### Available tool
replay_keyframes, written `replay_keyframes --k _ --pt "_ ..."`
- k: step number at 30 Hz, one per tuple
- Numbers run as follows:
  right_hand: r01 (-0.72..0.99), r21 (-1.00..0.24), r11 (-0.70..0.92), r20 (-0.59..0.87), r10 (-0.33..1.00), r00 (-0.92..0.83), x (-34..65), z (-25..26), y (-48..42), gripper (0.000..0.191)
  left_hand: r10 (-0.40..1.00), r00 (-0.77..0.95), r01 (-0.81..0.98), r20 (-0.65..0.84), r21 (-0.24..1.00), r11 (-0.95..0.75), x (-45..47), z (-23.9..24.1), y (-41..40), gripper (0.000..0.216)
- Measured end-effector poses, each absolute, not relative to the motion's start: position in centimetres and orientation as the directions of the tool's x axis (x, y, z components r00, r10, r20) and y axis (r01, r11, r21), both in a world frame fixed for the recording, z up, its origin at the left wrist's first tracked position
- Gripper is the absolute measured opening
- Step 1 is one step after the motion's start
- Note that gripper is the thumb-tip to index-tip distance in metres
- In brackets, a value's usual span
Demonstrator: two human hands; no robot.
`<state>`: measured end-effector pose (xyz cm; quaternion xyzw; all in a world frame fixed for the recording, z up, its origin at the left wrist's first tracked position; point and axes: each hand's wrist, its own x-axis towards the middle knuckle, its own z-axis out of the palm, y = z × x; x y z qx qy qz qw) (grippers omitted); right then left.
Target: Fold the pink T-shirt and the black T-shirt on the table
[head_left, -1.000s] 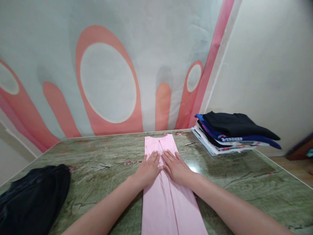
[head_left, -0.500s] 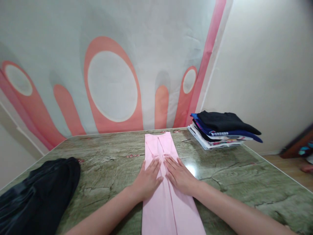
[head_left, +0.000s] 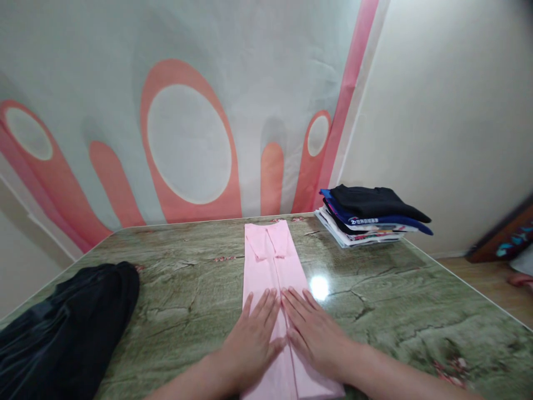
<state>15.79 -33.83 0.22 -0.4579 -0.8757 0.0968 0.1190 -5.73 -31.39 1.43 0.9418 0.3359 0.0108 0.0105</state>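
Note:
A pink short-sleeved shirt (head_left: 264,272) lies flat on the table in a long narrow strip, both sides folded in to a seam along its middle. Its neckline points away from me, and the two sleeves lie on top near that far end. My left hand (head_left: 255,336) rests flat on the left fold, fingers stretched out. On the right fold lies my right hand (head_left: 314,330), also flat with fingers extended. The fingertips of both hands come close together at the middle seam. Neither hand grips the fabric.
At the back right of the green wood-patterned table (head_left: 179,300) stands a stack of folded clothes (head_left: 375,216), black on top. A dark crumpled garment (head_left: 70,328) lies at the left. Behind the table is a wall with a pink-and-grey printed sheet (head_left: 250,83).
Both hands have slid along the pink shirt toward me, from just below the sleeves to its lower half. The view has shifted slightly.

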Motion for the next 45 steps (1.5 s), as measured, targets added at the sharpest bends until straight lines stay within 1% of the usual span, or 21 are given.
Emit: replay_keyframes --k 7,11,19,21,24,26,27,28,30,32,33,35,37,40,45 --pt "0.723 -0.339 0.602 0.092 0.786 -0.612 16.5 0.5 -37.8 0.064 0.581 0.813 0.581 0.015 0.042 -0.813 -6.5 1.8 -35.2 0.071" --pt "0.730 -0.330 0.599 0.111 0.792 -0.600 16.4 0.6 -38.2 0.066 0.592 0.805 0.591 0.044 0.031 -0.806 -6.5 1.4 -35.6 0.069" --pt "0.756 -0.319 0.571 0.076 0.811 -0.581 15.5 1.1 -37.5 0.064 0.604 0.793 0.604 0.081 0.027 -0.797 -6.0 1.1 -34.9 0.070" --pt "0.750 -0.328 0.575 0.081 0.808 -0.584 15.7 1.0 -37.6 0.065 0.613 0.788 0.610 0.059 0.050 -0.790 -6.3 1.2 -35.2 0.070" --pt "0.728 -0.357 0.586 0.065 0.793 -0.606 16.3 1.2 -37.9 0.067 0.589 0.808 0.588 -0.022 0.104 -0.802 -7.4 1.8 -35.3 0.076" --pt "0.720 -0.384 0.578 0.048 0.791 -0.610 16.7 1.9 -37.2 0.063 0.570 0.820 0.570 -0.047 0.142 -0.809 -8.0 2.6 -34.3 0.079" --pt "0.727 -0.393 0.563 0.046 0.801 -0.597 16.8 2.4 -36.5 0.059 0.590 0.807 0.587 -0.026 0.149 -0.796 -8.2 3.1 -33.3 0.078" --pt "0.738 -0.397 0.545 0.054 0.817 -0.574 16.8 2.8 -35.4 0.055 0.628 0.778 0.619 0.016 0.147 -0.772 -8.1 3.6 -32.0 0.075" --pt "0.776 -0.384 0.501 0.104 0.858 -0.503 16.5 3.4 -32.4 0.050 0.729 0.667 0.720 0.151 0.118 -0.684 -7.4 4.3 -28.5 0.069" --pt "0.814 -0.349 0.465 0.170 0.885 -0.433 15.7 3.4 -29.1 0.052 0.777 0.575 0.789 0.258 0.080 -0.610 -6.0 4.2 -24.8 0.067" --pt "0.837 -0.332 0.435 0.189 0.900 -0.393 15.2 3.2 -27.6 0.054 0.791 0.546 0.812 0.275 0.059 -0.581 -5.4 3.8 -23.2 0.066" --pt "0.872 -0.302 0.385 0.183 0.921 -0.343 14.3 2.2 -25.2 0.055 0.818 0.522 0.840 0.240 0.021 -0.542 -4.3 2.2 -20.7 0.062" --pt "0.887 -0.275 0.371 0.164 0.927 -0.337 13.7 0.9 -23.9 0.052 0.834 0.516 0.852 0.194 -0.014 -0.523 -3.9 0.2 -19.4 0.058" --pt "0.888 -0.246 0.388 0.169 0.919 -0.355 13.5 -0.5 -23.3 0.051 0.821 0.531 0.844 0.210 -0.044 -0.535 -4.3 -1.9 -18.9 0.057" --pt "0.891 -0.234 0.390 0.185 0.917 -0.354 13.6 -0.8 -21.8 0.051 0.820 0.528 0.844 0.221 -0.027 -0.536 -4.5 -2.2 -17.9 0.057"
